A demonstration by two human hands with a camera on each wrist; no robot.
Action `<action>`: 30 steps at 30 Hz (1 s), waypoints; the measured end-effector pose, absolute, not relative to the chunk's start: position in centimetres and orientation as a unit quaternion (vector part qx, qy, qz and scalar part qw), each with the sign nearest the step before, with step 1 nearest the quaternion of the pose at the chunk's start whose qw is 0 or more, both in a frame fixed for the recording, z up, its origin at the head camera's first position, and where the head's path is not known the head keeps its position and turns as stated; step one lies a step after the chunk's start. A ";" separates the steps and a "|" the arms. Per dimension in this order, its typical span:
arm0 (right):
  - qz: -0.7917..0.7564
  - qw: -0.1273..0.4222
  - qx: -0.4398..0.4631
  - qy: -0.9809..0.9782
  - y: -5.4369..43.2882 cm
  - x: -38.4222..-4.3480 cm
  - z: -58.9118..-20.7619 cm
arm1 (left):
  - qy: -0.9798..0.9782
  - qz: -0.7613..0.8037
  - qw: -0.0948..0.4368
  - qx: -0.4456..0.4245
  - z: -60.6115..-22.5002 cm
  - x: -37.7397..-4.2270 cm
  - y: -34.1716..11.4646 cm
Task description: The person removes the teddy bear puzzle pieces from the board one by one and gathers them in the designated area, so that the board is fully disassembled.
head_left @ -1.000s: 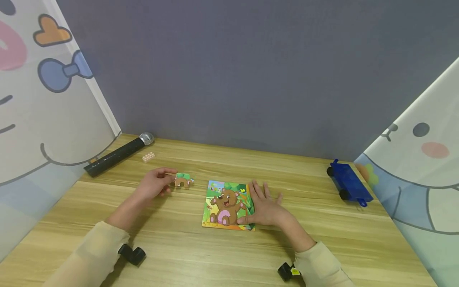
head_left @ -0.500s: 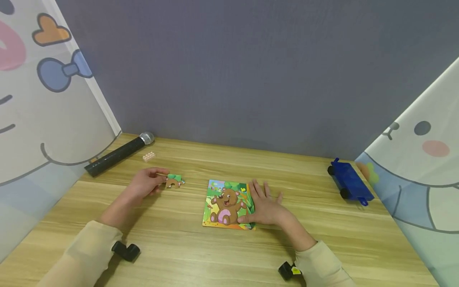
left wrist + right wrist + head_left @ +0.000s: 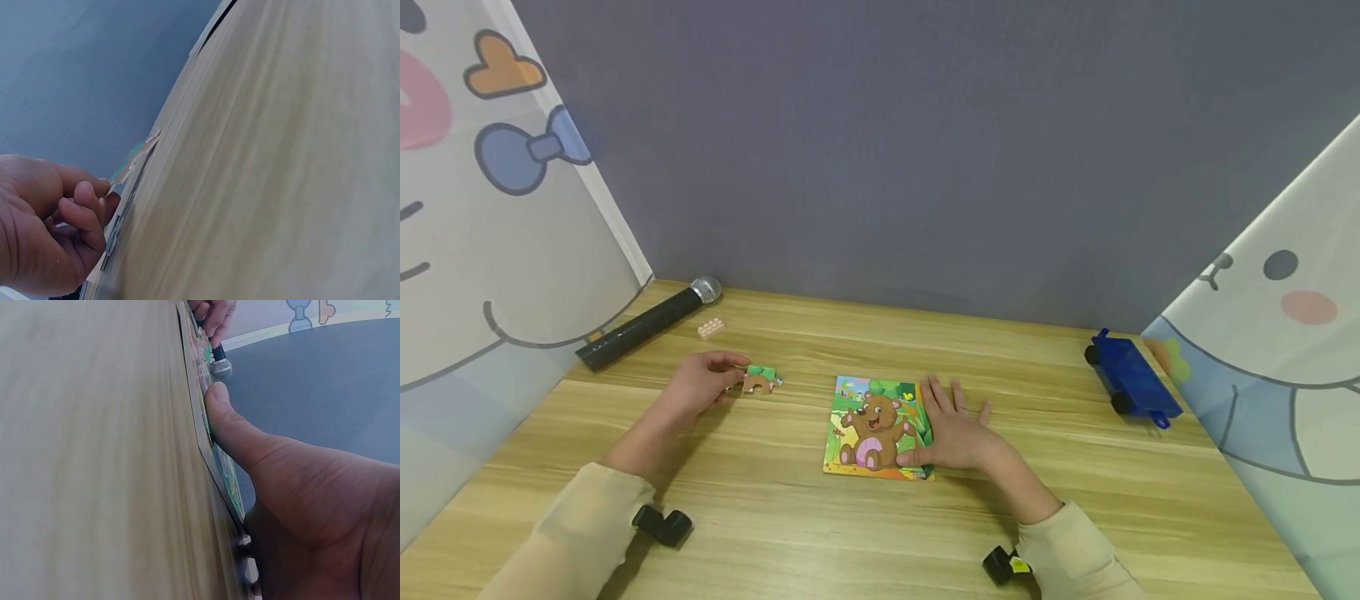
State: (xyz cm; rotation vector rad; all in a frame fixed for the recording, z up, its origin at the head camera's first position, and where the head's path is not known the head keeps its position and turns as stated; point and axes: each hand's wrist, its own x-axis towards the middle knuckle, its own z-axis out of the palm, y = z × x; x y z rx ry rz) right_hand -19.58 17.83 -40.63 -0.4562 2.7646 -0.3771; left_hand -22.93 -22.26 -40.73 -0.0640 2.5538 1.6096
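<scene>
Puzzle piece (image 3: 762,381), green along the top and brown below with an arched notch in its lower edge, is at the left of the wooden tabletop (image 3: 850,542), pinched at one end between the thumb and forefinger of the left hand (image 3: 696,383). From the left wrist it slants, its far end close to the wood; whether it touches cannot be told. Another thin object (image 3: 111,242) shows beneath those fingers, mostly hidden.

To the right, well apart, lies the puzzle board (image 3: 871,429), flat, its picture a brown bear sitting among greenery. Seen edge-on from the right wrist, a coloured layer sits over a pale base. The right hand (image 3: 951,433) grips nothing: it lies spread across the board's right side, thumb on the picture, covering part of it.

Beyond the left hand are a small pink toy brick (image 3: 711,327) and a black microphone (image 3: 640,327) with a silver head, lying aslant by the left printed panel (image 3: 445,342). Near the right printed panel (image 3: 1311,358) stands a blue toy cart (image 3: 1135,379) with black wheels; what its body holds cannot be made out. A dark grey panel (image 3: 925,150) rises behind.
</scene>
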 end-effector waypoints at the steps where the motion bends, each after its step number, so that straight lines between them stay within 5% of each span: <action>1: -0.133 0.156 -0.160 0.966 17.8 -19.6 -40.6 | 0.844 0.533 0.060 -0.022 -40.7 -22.9 -22.3; 16: -0.139 0.159 -0.160 0.964 17.9 -19.5 -40.6 | 0.848 0.529 0.034 -0.002 -40.2 -22.8 -21.3; 30: -0.134 0.154 -0.160 0.966 17.8 -19.7 -40.7 | 0.819 0.560 0.113 0.052 -40.7 -22.7 -16.8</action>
